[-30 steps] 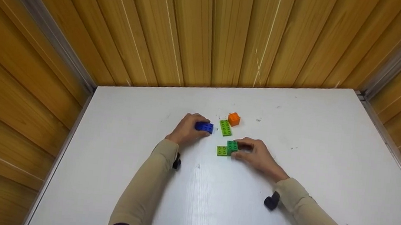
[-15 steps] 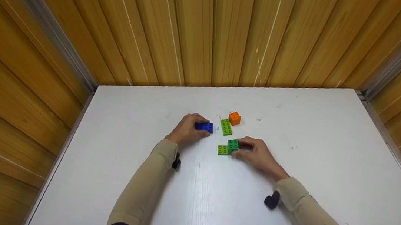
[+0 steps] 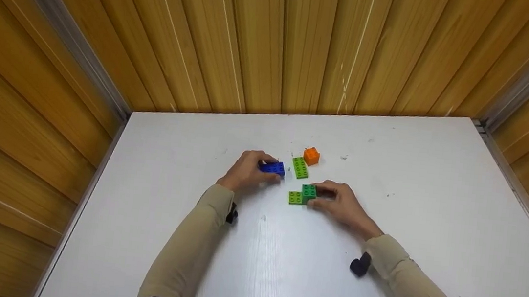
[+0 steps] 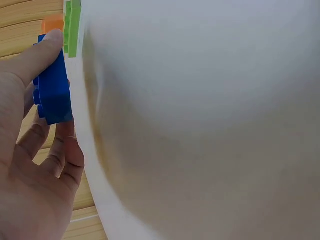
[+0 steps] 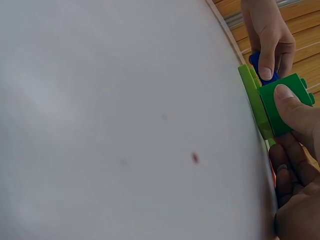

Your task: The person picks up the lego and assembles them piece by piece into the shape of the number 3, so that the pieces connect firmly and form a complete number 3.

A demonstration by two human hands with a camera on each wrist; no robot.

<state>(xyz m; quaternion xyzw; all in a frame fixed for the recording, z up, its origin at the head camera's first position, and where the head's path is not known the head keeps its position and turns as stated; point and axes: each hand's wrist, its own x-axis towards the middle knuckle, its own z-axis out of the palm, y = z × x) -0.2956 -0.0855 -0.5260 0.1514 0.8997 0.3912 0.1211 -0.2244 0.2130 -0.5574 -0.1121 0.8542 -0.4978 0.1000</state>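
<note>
My left hand (image 3: 246, 170) pinches a blue toy brick (image 3: 273, 168) between thumb and fingers, studs upward. In the left wrist view the thumb lies along one side of the blue brick (image 4: 54, 95). My right hand (image 3: 341, 203) grips a dark green brick (image 3: 309, 192) that sits on the right end of a flat light green brick (image 3: 294, 198). The right wrist view shows my thumb on the side of the green brick (image 5: 275, 112), with the light green piece (image 5: 255, 100) under it. The blue brick is behind and left of this pair, apart from it.
A second flat light green brick (image 3: 300, 167) lies behind the pair, and an orange brick (image 3: 311, 156) stands close by its far right end. All are on a white table (image 3: 185, 155) with yellow wood-look panels (image 3: 256, 44) around its back and sides.
The blue brick has shifted very slightly right with my left hand. My right hand keeps its grip on the green brick. The head view has tilted a little.
</note>
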